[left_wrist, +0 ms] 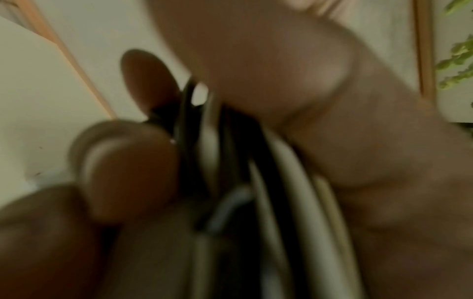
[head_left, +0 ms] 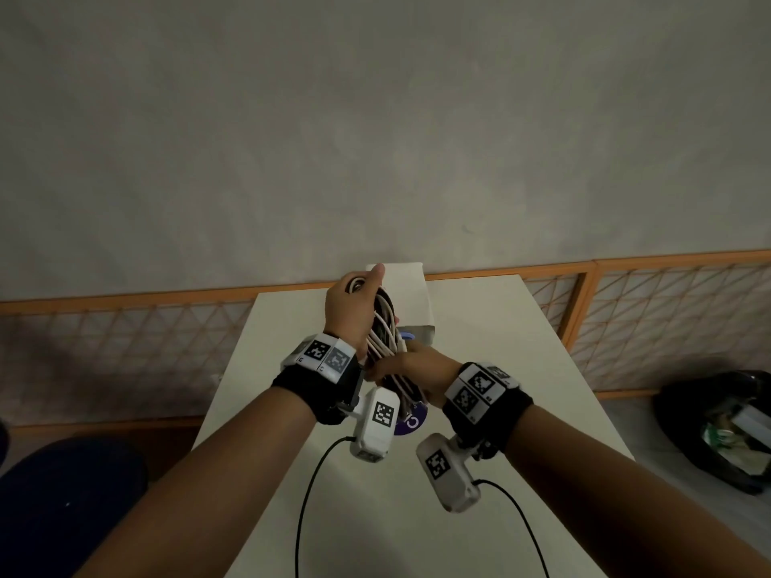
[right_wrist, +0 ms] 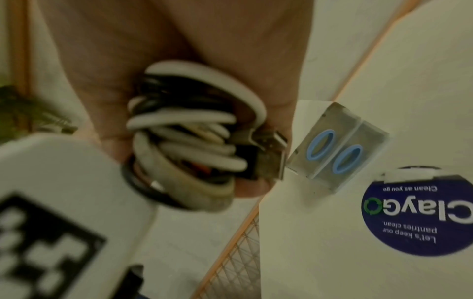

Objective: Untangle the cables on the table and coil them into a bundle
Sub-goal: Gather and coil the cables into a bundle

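A bundle of white and black cables (head_left: 386,331) is held up above the white table (head_left: 479,327), wound into long loops. My left hand (head_left: 352,306) grips the top of the loops, thumb tip pointing up. My right hand (head_left: 411,369) grips the lower end of the bundle just below it. The left wrist view is blurred and shows the cables (left_wrist: 256,182) running between the thumb and the curled fingers (left_wrist: 128,174). In the right wrist view the bundle (right_wrist: 189,141) shows end-on, with a metal USB plug (right_wrist: 271,149) sticking out at its right side.
A white box (head_left: 411,302) stands at the table's far edge. Below the hands lie a small clear case with blue ovals (right_wrist: 337,151) and a round blue sticker (right_wrist: 419,212). An orange-framed lattice fence (head_left: 667,310) runs behind. A black bag (head_left: 717,431) sits on the floor at right.
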